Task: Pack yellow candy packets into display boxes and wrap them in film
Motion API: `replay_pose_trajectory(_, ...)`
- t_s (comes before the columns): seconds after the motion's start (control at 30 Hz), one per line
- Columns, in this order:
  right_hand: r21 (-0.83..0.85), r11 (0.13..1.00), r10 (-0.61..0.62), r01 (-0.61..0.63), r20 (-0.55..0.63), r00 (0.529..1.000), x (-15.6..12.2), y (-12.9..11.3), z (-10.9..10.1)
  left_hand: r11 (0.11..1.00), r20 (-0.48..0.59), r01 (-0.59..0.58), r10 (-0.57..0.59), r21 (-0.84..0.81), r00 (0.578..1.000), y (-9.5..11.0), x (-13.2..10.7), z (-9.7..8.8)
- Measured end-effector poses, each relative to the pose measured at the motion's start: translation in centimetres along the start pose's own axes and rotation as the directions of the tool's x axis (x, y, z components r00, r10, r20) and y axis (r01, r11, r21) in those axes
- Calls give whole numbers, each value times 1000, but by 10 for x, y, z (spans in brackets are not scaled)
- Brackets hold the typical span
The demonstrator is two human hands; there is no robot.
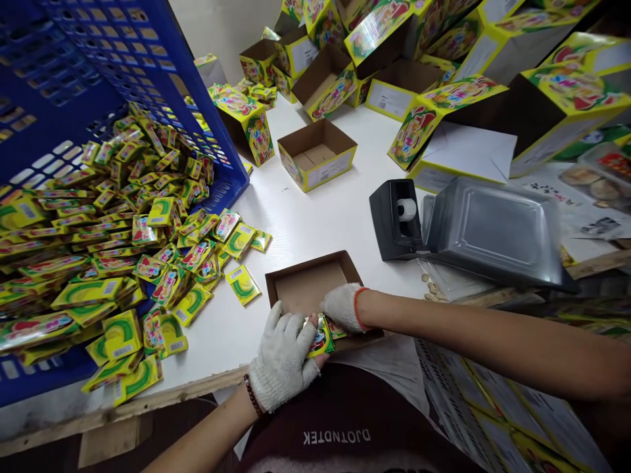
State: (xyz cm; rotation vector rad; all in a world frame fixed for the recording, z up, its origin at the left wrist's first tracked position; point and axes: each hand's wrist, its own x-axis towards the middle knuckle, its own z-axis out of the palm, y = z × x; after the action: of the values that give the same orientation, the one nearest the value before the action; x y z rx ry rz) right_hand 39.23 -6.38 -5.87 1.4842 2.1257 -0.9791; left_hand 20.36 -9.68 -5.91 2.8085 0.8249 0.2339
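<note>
In front of me an open cardboard box (310, 289) lies on the white table, its brown inside facing up. My left hand (283, 358), in a white glove with bare fingertips, is closed on a small yellow-green packet (321, 338) at the box's near side. Reaching in from the right, my gloved right hand (344, 307) is curled down inside the box. Beneath it shows part of another small packet (336, 330); whether the fingers grip it is hidden. Several matching loose packets (197, 256) lie left of the box.
A tipped blue crate (207, 125) at the left spills a heap of packets onto the table (315, 223). Another open box (318, 157) stands farther back, before stacked printed boxes (379, 33). A black tape dispenser (394, 220) and a dark plastic tray (497, 226) are at the right.
</note>
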Motion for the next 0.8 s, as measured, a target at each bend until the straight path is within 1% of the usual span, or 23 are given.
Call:
replay_pose_trajectory(0.07, -83, 996, 31, -27, 56, 998, -2, 7, -1, 1000, 14, 0, 0, -15, 1000, -1, 1, 0)
replay_pose_trajectory(0.17, -160, 985, 81, -69, 64, 995, -6, 6, -1, 999, 17, -2, 3, -47, 1000, -3, 0, 1)
replay_pose_trajectory(0.23, -182, 979, 101, -86, 72, 992, -10, 2, 0, 997, -23, -13, 11, -77, 1000, -4, -2, 1)
replay_pose_trajectory(0.33, -201, 977, 90, -75, 69, 994, -13, -3, -1, 993, -104, -45, 33, -113, 994, -2, -6, 0)
replay_pose_trajectory(0.43, -220, 970, 121, -104, 63, 991, -11, -5, -4, 993, -103, -46, 35, -109, 994, 0, -8, -2)
replay_pose_trajectory(0.5, -229, 967, 144, -116, 108, 984, -6, -5, -7, 989, -115, -66, 51, -133, 992, -3, -8, -4)
replay_pose_trajectory(0.53, -229, 968, 140, -105, 140, 980, -3, -5, -8, 984, -146, -75, 52, -159, 988, -7, -9, -5)
replay_pose_trajectory(0.57, -230, 969, 129, -87, 173, 976, -1, -4, -10, 981, -195, -58, 21, -185, 981, -12, -9, -5)
replay_pose_trajectory(0.6, -228, 971, 118, -72, 195, 974, -1, -3, -12, 979, -259, -2, -53, -204, 964, -19, -10, -5)
replay_pose_trajectory(0.63, -220, 973, 108, -63, 198, 974, -1, 0, -14, 971, -324, 99, -168, -220, 931, -28, -11, -4)
replay_pose_trajectory(0.67, -204, 977, 99, -60, 185, 978, -3, 3, -18, 944, -375, 233, -308, -232, 874, -38, -12, -2)
replay_pose_trajectory(0.7, -180, 982, 90, -61, 156, 984, -5, 6, -22, 895, -403, 375, -445, -243, 800, -49, -12, 1)
replay_pose_trajectory(0.73, -157, 986, 82, -63, 112, 990, -8, 10, -28, 826, -406, 505, -563, -249, 720, -60, -11, 6)
replay_pose_trajectory(0.77, -138, 988, 72, -64, 56, 996, -10, 13, -35, 755, -387, 607, -652, -247, 653, -71, -10, 12)
replay_pose_trajectory(0.8, -122, 991, 58, -57, -3, 998, -12, 14, -43, 693, -353, 680, -714, -239, 604, -81, -9, 18)
